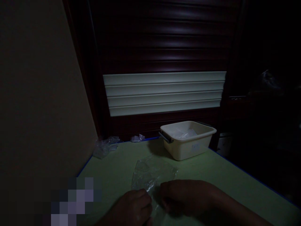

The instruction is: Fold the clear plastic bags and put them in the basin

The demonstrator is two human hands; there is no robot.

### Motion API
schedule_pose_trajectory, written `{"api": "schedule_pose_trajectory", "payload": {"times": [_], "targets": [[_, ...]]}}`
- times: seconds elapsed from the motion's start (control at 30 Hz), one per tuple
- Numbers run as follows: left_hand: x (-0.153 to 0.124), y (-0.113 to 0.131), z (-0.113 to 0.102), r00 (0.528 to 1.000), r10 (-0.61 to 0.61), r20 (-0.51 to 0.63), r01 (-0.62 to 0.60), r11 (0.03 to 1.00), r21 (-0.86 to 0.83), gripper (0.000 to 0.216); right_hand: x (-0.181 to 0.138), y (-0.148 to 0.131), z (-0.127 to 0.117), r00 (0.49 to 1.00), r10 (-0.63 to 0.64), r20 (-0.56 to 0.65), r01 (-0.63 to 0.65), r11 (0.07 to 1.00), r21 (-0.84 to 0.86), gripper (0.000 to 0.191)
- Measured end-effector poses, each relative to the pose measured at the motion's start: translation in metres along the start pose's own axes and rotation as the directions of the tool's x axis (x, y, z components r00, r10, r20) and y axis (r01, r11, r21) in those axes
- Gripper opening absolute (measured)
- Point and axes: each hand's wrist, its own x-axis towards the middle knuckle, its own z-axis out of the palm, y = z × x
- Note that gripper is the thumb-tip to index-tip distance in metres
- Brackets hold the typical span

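A clear plastic bag (152, 171) lies flat and wrinkled on the green tabletop, its near part between my hands. My left hand (133, 207) is closed at the bag's lower left, fingers curled at the plastic. From the right, my right hand (185, 196) reaches across with its fingers bent down and closed at the bag's right side. Its fingertips are in shadow. The scene is very dim, so details of the grip are hard to see.
Behind the bag stands a cream plastic bin (188, 150) with dark handles and clear plastic packets (185, 133) inside. Crumpled plastic bags (105, 147) lie at the back left, near a small packet (138, 138). A wall (42, 94) borders the left; a slatted panel (164, 92) rises behind.
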Motion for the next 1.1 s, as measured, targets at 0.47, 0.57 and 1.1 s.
{"api": "schedule_pose_trajectory", "payload": {"times": [0.47, 0.57, 1.1], "targets": [[0.011, 0.013, -0.025, 0.998, -0.053, 0.035, 0.052, 0.998, 0.038, 0.018, -0.003, 0.005, 0.001, 0.998, 0.022, -0.061, -0.016, 0.995, 0.103, 0.014], [0.011, 0.013, -0.021, 0.998, -0.050, 0.024, 0.050, 0.999, 0.019, 0.004, -0.004, 0.005, 0.002, 0.997, 0.029, -0.077, -0.021, 0.994, 0.103, 0.013], [0.008, 0.014, -0.019, 0.993, -0.082, -0.081, 0.085, 0.996, 0.035, 0.015, 0.002, 0.008, 0.006, 0.978, 0.098, -0.185, -0.071, 0.987, 0.145, 0.011]]}}
